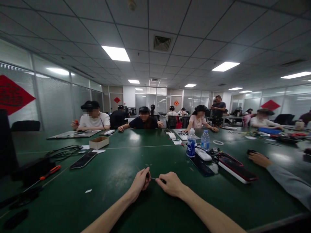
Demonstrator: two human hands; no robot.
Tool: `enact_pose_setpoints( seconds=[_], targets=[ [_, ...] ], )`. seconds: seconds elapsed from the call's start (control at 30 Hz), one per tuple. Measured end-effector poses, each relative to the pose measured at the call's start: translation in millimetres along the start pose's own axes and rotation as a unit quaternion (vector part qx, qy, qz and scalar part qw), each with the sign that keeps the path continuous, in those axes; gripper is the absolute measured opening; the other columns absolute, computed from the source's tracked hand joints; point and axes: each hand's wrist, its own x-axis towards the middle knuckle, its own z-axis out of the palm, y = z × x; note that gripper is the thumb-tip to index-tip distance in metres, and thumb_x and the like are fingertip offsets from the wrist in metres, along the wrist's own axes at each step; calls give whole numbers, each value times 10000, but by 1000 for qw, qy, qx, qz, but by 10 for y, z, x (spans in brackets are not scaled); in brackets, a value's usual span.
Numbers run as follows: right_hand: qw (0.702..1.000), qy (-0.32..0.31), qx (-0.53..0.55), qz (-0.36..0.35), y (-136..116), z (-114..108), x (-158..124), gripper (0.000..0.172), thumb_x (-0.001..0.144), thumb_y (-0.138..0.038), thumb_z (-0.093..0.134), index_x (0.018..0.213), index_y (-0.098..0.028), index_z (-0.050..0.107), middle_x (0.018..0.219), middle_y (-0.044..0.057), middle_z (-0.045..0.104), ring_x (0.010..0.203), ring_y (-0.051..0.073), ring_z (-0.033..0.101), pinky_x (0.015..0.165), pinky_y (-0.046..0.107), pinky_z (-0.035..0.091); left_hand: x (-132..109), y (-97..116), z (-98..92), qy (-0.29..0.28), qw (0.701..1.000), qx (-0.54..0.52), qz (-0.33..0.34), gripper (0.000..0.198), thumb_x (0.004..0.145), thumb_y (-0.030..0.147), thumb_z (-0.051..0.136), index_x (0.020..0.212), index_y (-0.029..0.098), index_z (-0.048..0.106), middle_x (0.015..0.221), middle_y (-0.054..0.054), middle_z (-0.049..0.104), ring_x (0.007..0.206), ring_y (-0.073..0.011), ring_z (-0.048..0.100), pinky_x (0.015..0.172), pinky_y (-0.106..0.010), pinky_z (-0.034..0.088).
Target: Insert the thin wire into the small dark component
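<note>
My left hand (141,182) and my right hand (171,183) meet over the dark green table (121,194), close to its near edge. Both are closed in a pinch on a thin wire-like thing (153,178) that spans the small gap between them. It is too fine to name. My forearms stretch in from the bottom of the view.
Two water bottles (191,143), phones (236,168) and a white device lie to the right. A co-worker's hand (259,158) rests at the far right. A screwdriver (50,172), cables and a cardboard box (98,142) sit left. Several people work at the far side.
</note>
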Motion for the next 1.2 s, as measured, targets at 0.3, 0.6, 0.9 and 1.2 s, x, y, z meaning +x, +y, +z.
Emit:
enact_pose_setpoints(
  seconds=[0.3, 0.6, 0.9, 1.2],
  targets=[
    [999, -22, -25, 23, -24, -51, -6, 452, 917, -499, 316, 873, -229, 676, 757, 21, 678, 673, 142, 608, 696, 234, 410, -8, -8, 51, -4, 999, 35, -7, 497, 735, 673, 418, 765, 179, 470, 550, 64, 358, 372, -34, 265, 356, -156, 138],
    [998, 6, -54, 24, 14, 29, 9, 462, 911, -511, 314, 848, -227, 672, 770, 36, 679, 710, 159, 616, 687, 237, 395, 40, -91, 32, 12, 996, 84, 22, 513, 752, 646, 416, 860, 160, 542, 465, 84, 284, 379, -60, 267, 365, -168, 191],
    [1000, -10, -22, 13, -11, 19, -14, 460, 924, -493, 303, 868, -219, 667, 736, 22, 670, 653, 139, 604, 684, 231, 405, -30, -34, 37, -1, 999, 47, 20, 425, 762, 618, 437, 914, 221, 434, 504, 101, 279, 386, -47, 242, 369, -146, 160],
    [1000, -24, -17, -3, -32, 0, -17, 447, 930, -480, 302, 887, -223, 665, 761, 18, 671, 665, 133, 605, 689, 227, 409, -11, -60, 38, 28, 999, 40, 4, 426, 758, 627, 425, 880, 220, 411, 504, 100, 272, 385, -48, 244, 381, -154, 159]
  ],
)
